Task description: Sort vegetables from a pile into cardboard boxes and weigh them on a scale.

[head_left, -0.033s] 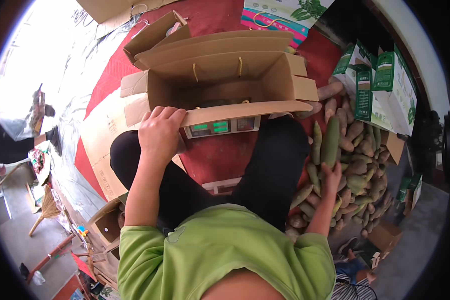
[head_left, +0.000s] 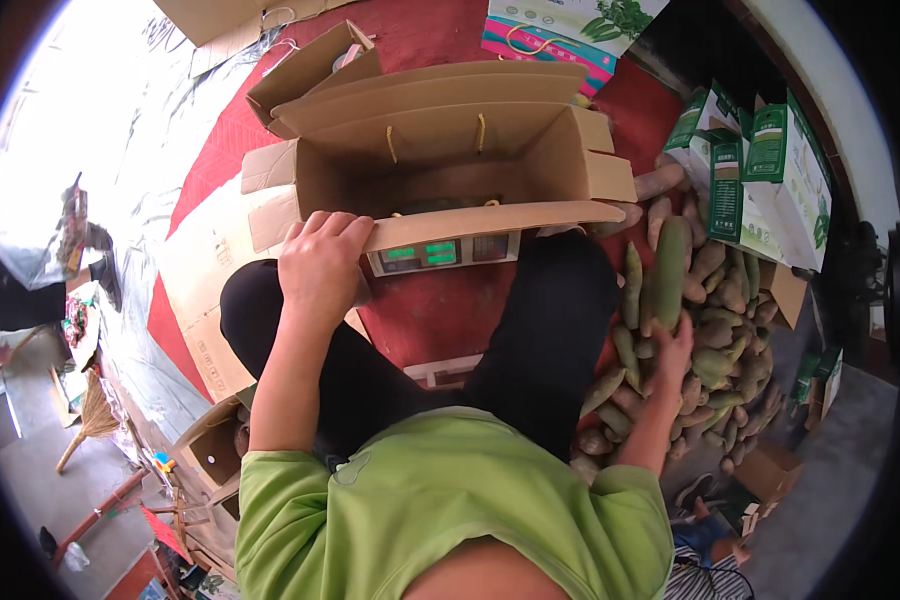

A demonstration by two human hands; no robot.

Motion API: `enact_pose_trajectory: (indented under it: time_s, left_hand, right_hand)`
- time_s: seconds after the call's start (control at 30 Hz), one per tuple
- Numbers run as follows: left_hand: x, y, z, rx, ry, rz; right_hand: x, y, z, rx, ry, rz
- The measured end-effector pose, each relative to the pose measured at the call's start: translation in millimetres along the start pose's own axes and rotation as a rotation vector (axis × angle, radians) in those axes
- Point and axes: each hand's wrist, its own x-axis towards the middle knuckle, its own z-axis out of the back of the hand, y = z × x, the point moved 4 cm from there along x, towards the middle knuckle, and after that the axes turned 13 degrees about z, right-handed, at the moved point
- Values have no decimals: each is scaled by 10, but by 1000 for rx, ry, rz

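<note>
From the head view, looking down over my green shirt and black trousers, my left hand (head_left: 318,268) rests on the near flap of an open cardboard box (head_left: 440,150), its fingers (head_left: 342,228) curled together over the flap's edge. The box stands on a weighing scale (head_left: 442,253) with a green lit display, which sits between my knees on the red mat (head_left: 440,310). Something dark lies inside the box, too shadowed to make out.

My right hand (head_left: 670,352) reaches out to the side, fingers clamped round the lower end of a long green vegetable (head_left: 668,265) that stands nearly upright. It rises from a pile of long tubers (head_left: 715,350), brownish and green, heaped on the floor just beside my right leg. Beyond the pile stand green and white cartons (head_left: 760,180). More flat cardboard (head_left: 195,270) lies to the left of the mat.
</note>
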Motion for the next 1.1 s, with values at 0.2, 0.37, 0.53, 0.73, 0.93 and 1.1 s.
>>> enact_pose_trajectory:
  time_s: [0.2,0.37,0.53,0.73,0.93,1.1]
  left_hand:
    - [-24,-11,-4,2,22,-29]
    - [-37,-26,9,-8,5,-25]
    - [5,1,-62,-20,-4,-52]
    - [-27,78,-64,62,116,-1]
    - [-38,92,-16,18,117,-8]
    - [-111,30,-136,-2,-82,-23]
  right_hand:
    - [552,1719,33,-197,291,474]
    - [787,2678,-700,-154,688,585]
    - [976,2762,-1820,-510,959,880]
    - [941,2661,-2995,-482,1137,988]
    - [1184,2841,-2344,-240,789,995]
    - [1916,1818,-1162,-24,324,669]
